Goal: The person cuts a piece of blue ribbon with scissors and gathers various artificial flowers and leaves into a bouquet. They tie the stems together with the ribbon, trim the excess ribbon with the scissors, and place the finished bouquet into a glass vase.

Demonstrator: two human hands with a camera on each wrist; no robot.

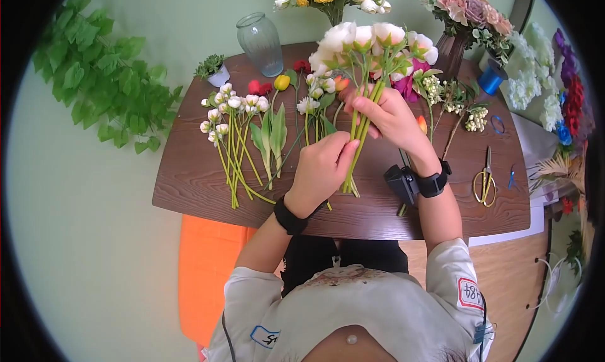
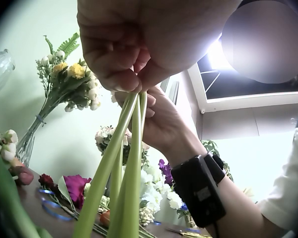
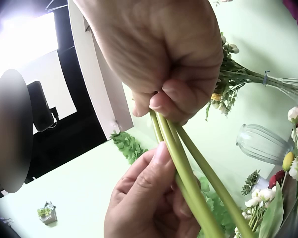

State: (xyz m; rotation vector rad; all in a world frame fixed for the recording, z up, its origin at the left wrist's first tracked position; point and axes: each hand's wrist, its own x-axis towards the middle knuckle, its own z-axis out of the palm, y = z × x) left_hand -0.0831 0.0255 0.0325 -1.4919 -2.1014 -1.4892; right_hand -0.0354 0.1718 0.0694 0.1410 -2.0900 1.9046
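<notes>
A bunch of white artificial flowers with thick green stems is held up over the table. My right hand grips the stems just under the blossoms. Lower down, my left hand pinches the same stems between thumb and fingers. In the left wrist view the stem ends spread below the left hand. The right wrist view shows the right hand curled round the stems, with the left hand beside them below.
On the brown table lie small white flowers, a yellow tulip, gold-handled scissors and berry sprigs. Along the back stand a glass vase, a small potted plant, a pink bouquet and a blue ribbon spool.
</notes>
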